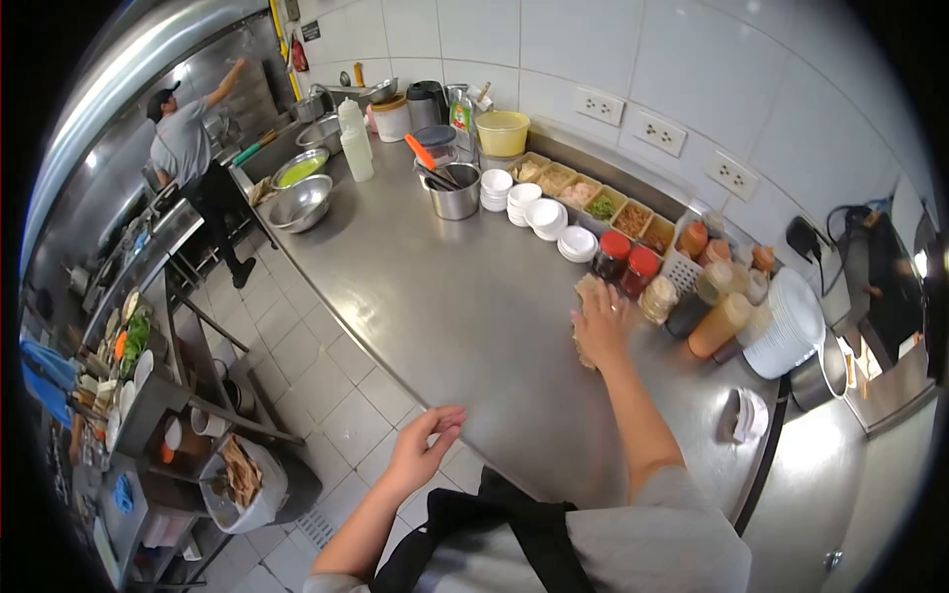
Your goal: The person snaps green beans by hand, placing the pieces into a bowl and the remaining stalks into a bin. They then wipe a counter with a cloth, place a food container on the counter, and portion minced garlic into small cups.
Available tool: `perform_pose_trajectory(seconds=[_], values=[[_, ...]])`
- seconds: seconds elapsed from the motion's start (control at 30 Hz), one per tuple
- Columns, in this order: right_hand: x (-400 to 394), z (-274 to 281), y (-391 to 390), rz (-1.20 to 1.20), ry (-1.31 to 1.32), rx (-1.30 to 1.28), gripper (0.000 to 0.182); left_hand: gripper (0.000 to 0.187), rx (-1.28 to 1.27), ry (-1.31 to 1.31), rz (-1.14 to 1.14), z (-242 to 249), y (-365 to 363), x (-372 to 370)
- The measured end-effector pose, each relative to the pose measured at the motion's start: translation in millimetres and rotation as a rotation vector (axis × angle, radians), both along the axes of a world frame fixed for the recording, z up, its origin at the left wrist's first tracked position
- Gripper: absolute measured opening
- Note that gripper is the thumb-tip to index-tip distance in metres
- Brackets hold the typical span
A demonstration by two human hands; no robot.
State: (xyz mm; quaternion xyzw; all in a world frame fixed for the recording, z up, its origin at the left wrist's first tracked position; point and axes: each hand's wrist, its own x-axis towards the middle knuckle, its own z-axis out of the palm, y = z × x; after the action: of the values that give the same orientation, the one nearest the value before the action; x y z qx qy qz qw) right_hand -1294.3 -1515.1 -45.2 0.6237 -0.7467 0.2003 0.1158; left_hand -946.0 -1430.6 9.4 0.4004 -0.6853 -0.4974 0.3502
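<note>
From the head camera, we press our right hand [600, 321] flat, fingers together, on a cloth [585, 293] on the bench [445, 296], red-lidded jars [627, 263] at one o'clock. Our left hand [427, 443], loosely curled and empty, touches the bench edge.

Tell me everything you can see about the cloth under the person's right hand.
The cloth is beige or pale yellow and looks soft and crumpled. It lies flat on the steel counter, just in front of two red-lidded jars. The right hand presses on it with spread fingers and hides most of it; only its edges show.
</note>
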Motion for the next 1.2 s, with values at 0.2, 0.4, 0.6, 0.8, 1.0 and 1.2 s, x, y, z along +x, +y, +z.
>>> perform_pose_trajectory(seconds=[0.2, 0.4, 0.6, 0.8, 1.0, 1.2], values=[[31.7, 36.7, -157.6, 0.247, 0.214, -0.135, 0.046, 0.025, 0.236, 0.102, 0.145, -35.1, -62.5, 37.3], [-5.0, 26.4, -231.1, 0.058, 0.137, -0.056, 0.038, 0.022, 0.285, 0.115, 0.024, -35.6, -148.5, 50.2], [-17.6, 53.4, -253.2, -0.243, -0.773, -0.14, 0.046, 0.022, 0.294, 0.082, -0.245, -18.2, -265.1, 60.1], [-31.9, 60.4, -226.2, -0.458, -0.908, -0.306, 0.039, 0.021, 0.365, 0.147, -0.358, -19.7, -338.1, 67.6], [-7.8, 43.3, -199.0, -0.505, -0.283, -0.017, 0.033, 0.019, 0.412, 0.142, -0.494, -42.3, -372.9, 48.5], [1.8, 29.6, -196.8, -0.433, -0.02, -0.129, 0.022, 0.019, 0.371, 0.125, -0.645, -36.3, -396.2, 19.6]])
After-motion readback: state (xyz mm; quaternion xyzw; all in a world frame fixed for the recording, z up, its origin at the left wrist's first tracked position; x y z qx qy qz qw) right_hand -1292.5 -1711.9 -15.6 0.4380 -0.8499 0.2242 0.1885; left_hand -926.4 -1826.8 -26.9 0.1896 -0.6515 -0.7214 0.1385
